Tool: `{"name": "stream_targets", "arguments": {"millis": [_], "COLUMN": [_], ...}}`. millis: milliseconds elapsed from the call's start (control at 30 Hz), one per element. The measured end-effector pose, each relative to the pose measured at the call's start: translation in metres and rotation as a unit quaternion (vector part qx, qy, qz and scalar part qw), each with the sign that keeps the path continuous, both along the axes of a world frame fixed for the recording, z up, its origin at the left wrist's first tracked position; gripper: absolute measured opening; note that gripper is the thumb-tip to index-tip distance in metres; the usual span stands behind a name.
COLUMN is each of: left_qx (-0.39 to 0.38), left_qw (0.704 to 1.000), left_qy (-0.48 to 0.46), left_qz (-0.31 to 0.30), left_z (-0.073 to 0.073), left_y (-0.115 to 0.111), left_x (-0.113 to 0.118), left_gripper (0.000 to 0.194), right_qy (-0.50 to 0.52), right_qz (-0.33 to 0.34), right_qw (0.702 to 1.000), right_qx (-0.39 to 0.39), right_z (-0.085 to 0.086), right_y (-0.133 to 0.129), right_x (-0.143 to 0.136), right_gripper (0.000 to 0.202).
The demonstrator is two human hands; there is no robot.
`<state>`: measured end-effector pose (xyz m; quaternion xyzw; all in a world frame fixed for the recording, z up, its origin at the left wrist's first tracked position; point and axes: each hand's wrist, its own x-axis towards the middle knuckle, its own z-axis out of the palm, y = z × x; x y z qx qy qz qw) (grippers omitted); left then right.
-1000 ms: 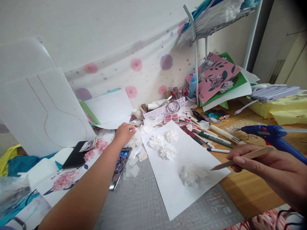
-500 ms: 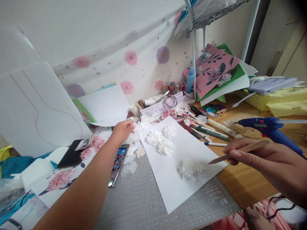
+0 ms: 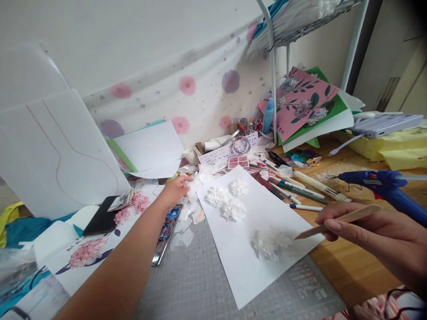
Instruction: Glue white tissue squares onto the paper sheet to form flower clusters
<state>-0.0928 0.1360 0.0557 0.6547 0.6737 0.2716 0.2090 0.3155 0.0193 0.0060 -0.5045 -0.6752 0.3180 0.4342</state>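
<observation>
My right hand [image 3: 370, 235] grips a flat wooden craft stick [image 3: 343, 221] between thumb and fingers. The stick's narrow tip is beside a fluffy white paper flower cluster [image 3: 271, 243], on the lower right of a white sheet [image 3: 240, 271]. Further up that sheet are several more white ruffled clusters [image 3: 230, 206]. My left hand [image 3: 175, 192] reaches to a pile of thin white paper pieces [image 3: 205, 174] left of the sheet. Its fingers are apart at the pile's edge, and I see nothing held in them.
Under the sheet lies a grey cutting mat [image 3: 200, 280]. A phone [image 3: 167, 234] is below my left forearm. Pens and brushes [image 3: 296, 189] spread behind the sheet, and a blue glue gun [image 3: 380, 181] lies at the right. Finished flower pictures [image 3: 307, 100] lean by the shelf post.
The view has shifted slightly, so everything sits a little lower and further right. My left hand's fingers have spread at the paper pile. My right hand keeps the stick by the lower cluster.
</observation>
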Motion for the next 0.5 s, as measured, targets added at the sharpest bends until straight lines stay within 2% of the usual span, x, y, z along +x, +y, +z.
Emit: {"name": "stream_targets", "arguments": {"millis": [300, 500], "left_qx": [-0.012, -0.016], "left_qw": [0.999, 0.998], "left_qy": [0.005, 0.022], "left_qz": [0.044, 0.049], "left_z": [0.0005, 0.0001], "left_y": [-0.004, -0.0073], "left_x": [0.0049, 0.0056], "left_gripper": [0.026, 0.027], "right_qy": [-0.004, 0.008], "right_qz": [0.0, -0.013], "right_qw": [1.0, 0.999], "right_qx": [-0.003, 0.032], "right_z": [-0.0014, -0.0006], "right_y": [0.0015, 0.0013], "right_x": [-0.0016, -0.002], "right_gripper": [0.033, 0.03]}}
